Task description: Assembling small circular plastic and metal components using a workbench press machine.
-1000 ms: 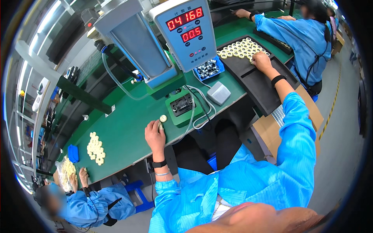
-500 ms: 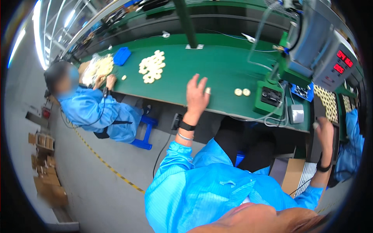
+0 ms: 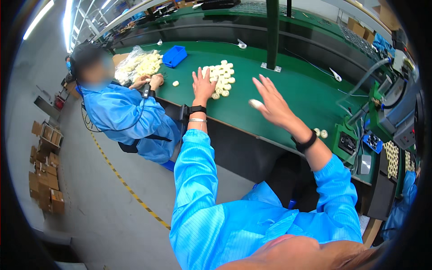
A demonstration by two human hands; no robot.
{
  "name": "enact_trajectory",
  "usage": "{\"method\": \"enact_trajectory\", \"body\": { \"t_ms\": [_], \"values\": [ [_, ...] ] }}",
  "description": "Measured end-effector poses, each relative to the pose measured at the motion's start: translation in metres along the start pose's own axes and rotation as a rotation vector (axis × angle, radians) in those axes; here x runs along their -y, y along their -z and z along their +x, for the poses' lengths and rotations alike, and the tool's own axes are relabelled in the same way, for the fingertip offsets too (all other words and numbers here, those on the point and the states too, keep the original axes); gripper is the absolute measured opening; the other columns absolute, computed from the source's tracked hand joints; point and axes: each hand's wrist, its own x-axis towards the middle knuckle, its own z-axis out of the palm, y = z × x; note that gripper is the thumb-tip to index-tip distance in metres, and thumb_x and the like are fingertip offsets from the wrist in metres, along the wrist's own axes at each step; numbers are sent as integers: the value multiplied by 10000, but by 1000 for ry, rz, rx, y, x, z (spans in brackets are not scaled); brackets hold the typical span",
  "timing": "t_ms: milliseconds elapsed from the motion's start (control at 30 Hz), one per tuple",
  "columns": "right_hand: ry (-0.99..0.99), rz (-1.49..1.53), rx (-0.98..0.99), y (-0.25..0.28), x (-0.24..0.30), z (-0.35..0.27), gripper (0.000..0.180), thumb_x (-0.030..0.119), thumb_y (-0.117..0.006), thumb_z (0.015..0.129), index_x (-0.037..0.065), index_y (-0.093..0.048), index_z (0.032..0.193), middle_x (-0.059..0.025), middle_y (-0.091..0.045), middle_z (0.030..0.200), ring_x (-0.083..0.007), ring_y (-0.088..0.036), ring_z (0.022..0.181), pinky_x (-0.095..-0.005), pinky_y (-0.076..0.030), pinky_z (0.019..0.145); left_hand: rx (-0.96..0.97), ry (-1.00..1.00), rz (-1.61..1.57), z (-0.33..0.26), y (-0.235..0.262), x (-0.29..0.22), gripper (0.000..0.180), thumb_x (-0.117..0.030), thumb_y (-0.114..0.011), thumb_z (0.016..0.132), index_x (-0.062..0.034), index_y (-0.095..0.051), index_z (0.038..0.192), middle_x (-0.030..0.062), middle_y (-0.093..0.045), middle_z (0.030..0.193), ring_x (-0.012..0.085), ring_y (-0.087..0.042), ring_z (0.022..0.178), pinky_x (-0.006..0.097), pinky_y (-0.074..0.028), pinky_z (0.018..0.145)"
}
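Observation:
My left hand (image 3: 204, 86) reaches to the near left side of a cluster of cream round pieces (image 3: 225, 74) on the green bench. Its fingers are spread, and the fingertips overlap the cluster's edge in view; whether they touch a piece I cannot tell. My right hand (image 3: 272, 104) hovers over the bench, to the right of that cluster. Its fingers are stretched out with nothing in them, and a pale cover shows on the thumb tip. Two more cream round pieces (image 3: 324, 133) lie beyond my right wrist, beside the green machine base (image 3: 345, 143).
A co-worker in a blue coat (image 3: 118, 110) sits at the left, hands near a heap of cream pieces (image 3: 143, 64). A blue bin (image 3: 174, 56) stands behind a lone piece (image 3: 175, 83). A green post (image 3: 272, 36) rises from the bench; the press machine (image 3: 402, 110) is at right.
My view has swung left. My left hand has moved left to the cluster, and my right hand has come from the far right trays to over the bench's middle.

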Motion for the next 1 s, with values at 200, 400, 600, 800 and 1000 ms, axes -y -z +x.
{"method": "enact_trajectory", "body": {
  "t_ms": [200, 400, 600, 800, 1000],
  "values": [
    [-140, -17, 63, -103, -34, 132, 694, 376, -534, 930, 210, -245, 1539, -177, -146, 1607, -418, -123, 1476, -657, -217, 1111, 43, -15, -22, 24, -12, 9, 638, -456, -629, 849, -233, -485, 1429, 155, -256, 1570, 449, -129, 1451, 627, -276, 1093],
    [-220, -34, 163, -172, -64, 211, 664, 360, -508, 935, 240, -253, 1536, -139, -136, 1618, -404, -104, 1482, -681, -197, 1111, 22, -17, -161, 33, -39, 25, 628, -407, -604, 851, -215, -480, 1435, 179, -261, 1566, 490, -147, 1434, 611, -262, 1104],
    [-156, -148, 248, -194, -81, 251, 573, 348, -448, 963, 299, -311, 1517, -107, -145, 1621, -372, -104, 1489, -683, -160, 1124, 15, 50, -154, 33, -42, 24, 633, -423, -632, 812, -209, -525, 1398, 181, -279, 1557, 501, -157, 1427, 594, -257, 1112],
    [-32, -227, 486, -202, -75, 265, 527, 323, -389, 973, 356, -352, 1497, -76, -206, 1612, -345, -100, 1495, -670, -93, 1146, 44, 119, -95, 29, -39, 22, 631, -380, -658, 772, -195, -554, 1366, 174, -339, 1534, 484, -216, 1416, 575, -259, 1120],
    [-17, -220, 470, -194, -85, 243, 504, 315, -411, 979, 363, -382, 1481, -69, -282, 1586, -329, -148, 1488, -673, -121, 1135, 87, 53, -161, 29, -45, 18, 631, -341, -659, 746, -123, -574, 1332, 187, -436, 1467, 422, -353, 1364, 520, -270, 1130]
  ]
}}
